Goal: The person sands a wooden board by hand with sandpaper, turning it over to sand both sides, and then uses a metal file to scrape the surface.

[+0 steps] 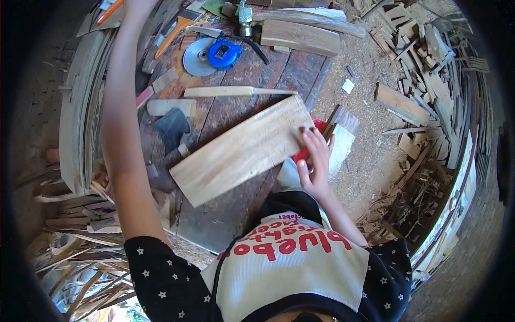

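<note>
A pale wooden board [244,150] lies at a slant across the workbench, with grain lines along its length. My right hand [317,163] is at its right end, with fingertips resting on the top face. The fingers are stretched out and the thumb stands apart near the board's lower edge. My left arm reaches forward to the top left; only the start of my left hand [140,4] shows at the frame's edge, and its fingers are out of sight. An orange-handled tool [110,11] lies close to that hand.
On the workbench [214,231] are a blue tape measure [223,54], a round metal disc [197,57], a hammer [245,21], an orange-handled scraper or brush [174,36], a dark block [172,130] and a thin wooden strip [220,92]. Scrap wood [424,59] is piled at right.
</note>
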The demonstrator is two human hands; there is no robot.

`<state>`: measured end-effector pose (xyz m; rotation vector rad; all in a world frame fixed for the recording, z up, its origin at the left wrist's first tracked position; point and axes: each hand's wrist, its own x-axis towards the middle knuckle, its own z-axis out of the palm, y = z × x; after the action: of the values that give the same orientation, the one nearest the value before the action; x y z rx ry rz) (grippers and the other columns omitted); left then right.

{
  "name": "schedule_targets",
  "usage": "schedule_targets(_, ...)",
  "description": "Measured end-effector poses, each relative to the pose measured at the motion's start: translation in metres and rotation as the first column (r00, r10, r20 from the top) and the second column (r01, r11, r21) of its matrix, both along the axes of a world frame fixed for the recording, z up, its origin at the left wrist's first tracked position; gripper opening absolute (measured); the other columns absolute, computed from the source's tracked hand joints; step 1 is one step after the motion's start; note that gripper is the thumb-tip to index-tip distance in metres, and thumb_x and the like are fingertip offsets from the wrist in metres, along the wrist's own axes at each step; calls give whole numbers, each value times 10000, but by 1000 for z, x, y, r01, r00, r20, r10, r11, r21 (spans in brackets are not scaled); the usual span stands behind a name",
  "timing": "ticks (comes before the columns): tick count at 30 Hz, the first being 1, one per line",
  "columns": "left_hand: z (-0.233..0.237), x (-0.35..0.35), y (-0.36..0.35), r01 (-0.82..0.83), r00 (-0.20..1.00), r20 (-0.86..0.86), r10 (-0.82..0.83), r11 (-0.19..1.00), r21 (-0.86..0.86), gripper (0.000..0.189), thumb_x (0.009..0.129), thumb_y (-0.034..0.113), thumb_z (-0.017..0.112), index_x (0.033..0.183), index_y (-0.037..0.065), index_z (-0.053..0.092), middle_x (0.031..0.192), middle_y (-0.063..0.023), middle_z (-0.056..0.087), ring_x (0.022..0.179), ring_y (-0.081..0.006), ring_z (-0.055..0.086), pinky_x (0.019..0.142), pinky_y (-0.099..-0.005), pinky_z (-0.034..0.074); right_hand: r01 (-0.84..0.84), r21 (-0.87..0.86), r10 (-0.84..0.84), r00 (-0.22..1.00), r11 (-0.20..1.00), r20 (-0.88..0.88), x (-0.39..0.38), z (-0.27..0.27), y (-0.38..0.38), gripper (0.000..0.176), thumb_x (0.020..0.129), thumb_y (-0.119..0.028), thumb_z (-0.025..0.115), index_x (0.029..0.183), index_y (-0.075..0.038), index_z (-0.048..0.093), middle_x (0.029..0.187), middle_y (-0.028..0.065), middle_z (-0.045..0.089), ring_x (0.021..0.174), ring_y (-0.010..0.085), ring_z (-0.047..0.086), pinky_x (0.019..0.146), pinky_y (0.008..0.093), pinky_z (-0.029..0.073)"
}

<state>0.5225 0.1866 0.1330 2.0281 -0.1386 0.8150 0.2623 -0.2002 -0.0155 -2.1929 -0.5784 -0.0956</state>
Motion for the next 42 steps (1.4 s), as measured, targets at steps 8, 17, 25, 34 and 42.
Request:
schedule_targets(8, 44, -187, -145, 458, 881, -70, -469, 803, 382, 153, 732, 1, 629, 856, 83, 668, 856, -38, 652, 848, -188, 640, 835, -291, 499, 293, 431, -181, 942, 853, -282, -17, 62, -38, 454, 991, -313, 383, 1316, -2, 447, 1195, 152, 579, 1132, 230, 534, 1017, 372, 341)
schedule_targets(17, -35, -276, -237, 455, 847, -222, -484, 441, 774, 41, 690, 126, 613, 708, 98, 637, 725, -24, 646, 817, -161, 635, 865, -286, 487, -40, 301, 221, 771, 953, -597, -25, 67, -61, 712, 980, -559, 223, 1211, 36, 539, 945, 120, 651, 904, 211, 621, 871, 350, 452)
schedule_targets(25, -69, -296, -231, 549, 824, -309, -475, 534, 643, 149, 702, 132, 607, 834, 111, 673, 839, -36, 669, 929, -200, 641, 1021, -341, 416, -224, 126, 251, 711, 966, -657, -51, 52, -37, 398, 982, -344, 467, 1087, 35, 529, 746, 129, 623, 677, 209, 605, 641, 344, 474)
schedule_targets(34, -99, -340, -154, 111, 895, -401, 197, 771, 626, 922, 661, 622, 697, 1387, 156, 372, 1454, -130, 304, 1341, -334, 314, 1132, -521, 157, 54, 189, 48, 866, 981, -498, -65, 15, -40, 266, 1000, -210, 456, 1177, -14, 489, 859, 28, 567, 714, 70, 484, 612, 219, 419)
schedule_targets(42, -110, -338, -146, 55, 826, -472, 309, 788, 613, 1061, 572, 585, 768, 1401, 90, 328, 1396, -184, 355, 1294, -323, 364, 1112, -462, 210, 64, 71, -34, 929, 995, -369, -79, 16, -33, 198, 958, -116, 488, 1121, -3, 467, 867, 186, 627, 776, 291, 631, 689, 357, 476)
